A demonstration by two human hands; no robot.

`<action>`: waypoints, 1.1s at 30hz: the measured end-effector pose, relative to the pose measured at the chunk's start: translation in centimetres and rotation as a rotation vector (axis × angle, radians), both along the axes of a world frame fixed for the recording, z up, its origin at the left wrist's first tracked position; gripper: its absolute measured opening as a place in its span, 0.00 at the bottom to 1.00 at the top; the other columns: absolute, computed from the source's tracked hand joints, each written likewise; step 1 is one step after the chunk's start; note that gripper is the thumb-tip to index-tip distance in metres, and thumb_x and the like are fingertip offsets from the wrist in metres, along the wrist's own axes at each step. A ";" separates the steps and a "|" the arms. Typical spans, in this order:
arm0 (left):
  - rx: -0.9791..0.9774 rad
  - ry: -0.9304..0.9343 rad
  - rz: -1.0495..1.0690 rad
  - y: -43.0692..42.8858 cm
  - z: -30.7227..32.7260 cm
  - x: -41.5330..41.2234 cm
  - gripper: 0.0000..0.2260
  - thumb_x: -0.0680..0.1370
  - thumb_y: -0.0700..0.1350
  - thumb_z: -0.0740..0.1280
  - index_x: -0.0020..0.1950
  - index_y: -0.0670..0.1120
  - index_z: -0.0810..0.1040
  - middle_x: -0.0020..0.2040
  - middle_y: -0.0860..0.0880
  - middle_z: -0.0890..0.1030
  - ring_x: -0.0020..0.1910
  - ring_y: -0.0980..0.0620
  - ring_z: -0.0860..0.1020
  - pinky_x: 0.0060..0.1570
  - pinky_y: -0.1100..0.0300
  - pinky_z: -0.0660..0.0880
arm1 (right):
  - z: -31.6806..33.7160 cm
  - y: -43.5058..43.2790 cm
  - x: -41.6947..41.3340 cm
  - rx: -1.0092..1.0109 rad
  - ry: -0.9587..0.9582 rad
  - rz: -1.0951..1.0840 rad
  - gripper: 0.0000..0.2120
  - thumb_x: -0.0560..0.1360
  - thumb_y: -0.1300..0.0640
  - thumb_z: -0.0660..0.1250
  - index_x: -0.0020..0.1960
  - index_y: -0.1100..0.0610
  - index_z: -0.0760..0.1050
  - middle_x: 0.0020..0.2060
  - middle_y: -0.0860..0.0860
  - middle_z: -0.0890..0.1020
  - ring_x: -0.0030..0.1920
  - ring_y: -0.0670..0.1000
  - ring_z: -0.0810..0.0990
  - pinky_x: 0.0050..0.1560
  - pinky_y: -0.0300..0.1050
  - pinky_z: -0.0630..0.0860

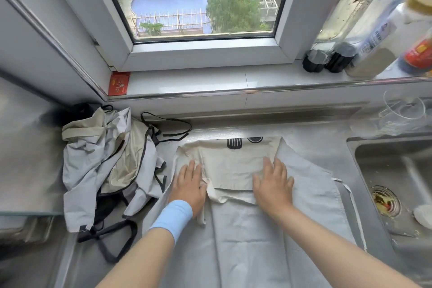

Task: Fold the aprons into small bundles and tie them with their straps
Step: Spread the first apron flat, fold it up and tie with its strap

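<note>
A pale grey apron (252, 236) lies spread flat on the steel counter, its cream bib part (233, 166) with black prints folded down over it. My left hand (190, 184) presses flat on the folded part's left edge, a blue band on its wrist. My right hand (273, 182) presses flat on its right side, fingers straight. A thin cream strap (355, 213) trails along the apron's right edge. A crumpled heap of more aprons (105, 166) with black-trimmed straps (168, 124) lies to the left.
A steel sink (397, 177) with a drain lies at the right. Clear glasses (397, 114) stand behind it. Bottles and two black-based grinders (327, 61) line the window sill. A red card (119, 83) rests on the sill's left end.
</note>
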State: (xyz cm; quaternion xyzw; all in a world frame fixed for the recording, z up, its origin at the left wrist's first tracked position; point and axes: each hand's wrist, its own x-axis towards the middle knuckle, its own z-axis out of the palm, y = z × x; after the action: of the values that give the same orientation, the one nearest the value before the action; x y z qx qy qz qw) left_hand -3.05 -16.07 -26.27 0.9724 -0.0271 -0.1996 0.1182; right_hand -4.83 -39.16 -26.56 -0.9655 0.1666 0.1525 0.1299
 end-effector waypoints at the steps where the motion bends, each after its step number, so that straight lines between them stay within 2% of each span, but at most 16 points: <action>1: 0.007 0.035 -0.028 0.1 -0.2 0.6 0.26 0.82 0.50 0.50 0.79 0.48 0.47 0.80 0.49 0.42 0.78 0.48 0.43 0.76 0.52 0.44 | -0.5 -0.2 -0.2 0.012 0.060 0.044 0.32 0.80 0.40 0.53 0.80 0.50 0.49 0.79 0.59 0.49 0.79 0.61 0.47 0.73 0.66 0.50; 4: -0.070 0.118 -0.030 0.5 -0.6 3.6 0.29 0.82 0.51 0.53 0.79 0.48 0.44 0.79 0.50 0.39 0.78 0.48 0.39 0.76 0.54 0.41 | -1.0 -2.0 2.0 0.047 0.137 0.144 0.33 0.80 0.37 0.48 0.80 0.44 0.40 0.79 0.55 0.36 0.78 0.57 0.34 0.74 0.65 0.38; 6: -0.062 0.119 -0.043 0.5 -0.7 4.8 0.33 0.79 0.47 0.60 0.79 0.47 0.45 0.79 0.48 0.40 0.78 0.47 0.41 0.76 0.55 0.43 | -0.6 -3.6 4.0 0.037 0.169 0.185 0.33 0.81 0.38 0.49 0.80 0.43 0.38 0.79 0.54 0.34 0.78 0.56 0.33 0.75 0.65 0.38; 8: -0.044 -0.017 -0.021 0.2 -0.5 4.5 0.32 0.76 0.40 0.63 0.77 0.47 0.53 0.79 0.46 0.50 0.77 0.45 0.51 0.75 0.54 0.52 | -0.2 -4.5 5.6 -0.028 0.208 0.203 0.33 0.81 0.39 0.49 0.80 0.44 0.38 0.79 0.55 0.35 0.78 0.58 0.34 0.76 0.65 0.41; 10: -0.036 -0.198 -0.018 -0.4 0.1 2.5 0.24 0.72 0.38 0.65 0.67 0.47 0.69 0.67 0.46 0.68 0.65 0.43 0.69 0.63 0.51 0.69 | 0.2 -4.0 5.8 -0.153 0.160 0.172 0.34 0.81 0.41 0.51 0.81 0.49 0.42 0.79 0.59 0.40 0.79 0.61 0.40 0.75 0.65 0.46; 12: -0.003 -0.282 -0.069 -0.9 0.0 -0.3 0.14 0.68 0.43 0.65 0.54 0.47 0.74 0.52 0.47 0.74 0.49 0.43 0.76 0.46 0.51 0.75 | 0.5 -1.9 4.4 -0.210 -0.015 0.171 0.32 0.79 0.45 0.55 0.80 0.54 0.55 0.78 0.63 0.53 0.78 0.64 0.51 0.73 0.66 0.55; 14: 0.027 -0.207 -0.087 -0.9 -0.4 -2.7 0.18 0.69 0.54 0.61 0.53 0.46 0.75 0.52 0.46 0.76 0.48 0.43 0.76 0.43 0.51 0.75 | 0.0 0.6 1.4 -0.073 -0.178 0.296 0.30 0.76 0.45 0.56 0.76 0.55 0.64 0.76 0.62 0.61 0.76 0.63 0.60 0.69 0.69 0.62; 15: 0.050 -0.125 -0.092 -0.4 -1.0 -3.5 0.24 0.68 0.60 0.59 0.57 0.45 0.75 0.58 0.45 0.76 0.53 0.42 0.75 0.48 0.49 0.74 | -0.4 1.7 -0.3 0.020 -0.177 0.386 0.32 0.76 0.43 0.54 0.78 0.53 0.61 0.78 0.59 0.58 0.78 0.60 0.57 0.69 0.70 0.59; 18: 0.137 -0.042 -0.179 1.5 -2.0 -4.1 0.45 0.66 0.72 0.56 0.74 0.43 0.60 0.77 0.42 0.59 0.74 0.41 0.58 0.68 0.43 0.62 | -2.1 1.8 -3.6 0.079 -0.003 0.514 0.36 0.75 0.35 0.44 0.79 0.43 0.37 0.78 0.49 0.35 0.78 0.49 0.33 0.74 0.68 0.37; 20: 0.122 0.046 -0.199 3.2 -1.5 -3.2 0.50 0.69 0.72 0.57 0.79 0.44 0.42 0.78 0.45 0.38 0.78 0.45 0.41 0.76 0.45 0.50 | -2.4 -0.6 -2.9 -0.017 0.005 0.586 0.36 0.75 0.32 0.41 0.78 0.42 0.32 0.78 0.49 0.33 0.77 0.48 0.30 0.73 0.68 0.35; 21: 0.119 0.119 -0.190 3.9 -0.9 -2.6 0.51 0.70 0.71 0.60 0.78 0.45 0.37 0.77 0.47 0.33 0.77 0.48 0.36 0.76 0.50 0.43 | -2.4 -1.8 -2.3 -0.062 0.024 0.625 0.36 0.74 0.31 0.40 0.77 0.41 0.32 0.78 0.49 0.33 0.77 0.48 0.30 0.73 0.68 0.35; 23: 0.179 0.135 -0.225 4.3 0.2 -2.0 0.50 0.72 0.68 0.63 0.78 0.46 0.37 0.77 0.49 0.33 0.77 0.49 0.36 0.76 0.55 0.40 | -1.8 -3.2 -0.9 -0.108 0.065 0.676 0.38 0.72 0.30 0.37 0.78 0.42 0.34 0.78 0.50 0.33 0.78 0.52 0.32 0.74 0.67 0.38; 26: 0.141 0.023 -0.236 2.9 0.7 -3.8 0.42 0.73 0.61 0.65 0.79 0.49 0.46 0.79 0.49 0.44 0.78 0.48 0.45 0.76 0.54 0.48 | -1.1 -2.4 -0.7 -0.197 0.067 0.692 0.38 0.73 0.36 0.38 0.81 0.48 0.46 0.79 0.56 0.43 0.80 0.58 0.43 0.73 0.68 0.42; 28: 0.082 -0.056 -0.186 1.7 0.5 -6.4 0.36 0.74 0.55 0.65 0.78 0.50 0.53 0.79 0.49 0.52 0.77 0.47 0.53 0.74 0.53 0.54 | -0.8 -0.8 -2.0 -0.220 -0.019 0.673 0.34 0.74 0.43 0.46 0.76 0.54 0.65 0.77 0.61 0.59 0.77 0.62 0.59 0.71 0.70 0.57; 30: 0.054 -0.117 -0.110 0.9 0.6 -9.4 0.32 0.71 0.51 0.69 0.73 0.51 0.62 0.74 0.48 0.65 0.72 0.46 0.66 0.67 0.52 0.66 | -0.7 0.8 -4.2 -0.156 -0.083 0.716 0.30 0.73 0.46 0.52 0.70 0.56 0.74 0.73 0.62 0.68 0.73 0.63 0.68 0.66 0.67 0.69; 33: 0.040 -0.165 0.069 1.0 0.5 -13.4 0.24 0.70 0.47 0.70 0.65 0.52 0.70 0.63 0.52 0.71 0.61 0.48 0.72 0.58 0.56 0.71 | -1.0 3.4 -8.3 -0.032 -0.146 0.857 0.28 0.74 0.46 0.55 0.70 0.56 0.73 0.73 0.61 0.69 0.73 0.61 0.69 0.68 0.65 0.64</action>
State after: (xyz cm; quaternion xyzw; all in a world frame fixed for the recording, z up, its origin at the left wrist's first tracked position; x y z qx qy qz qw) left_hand -16.48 -15.05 -25.72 0.9880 0.0006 -0.1150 0.1028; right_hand -13.11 -35.77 -27.56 -0.9575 -0.2566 0.1211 0.0513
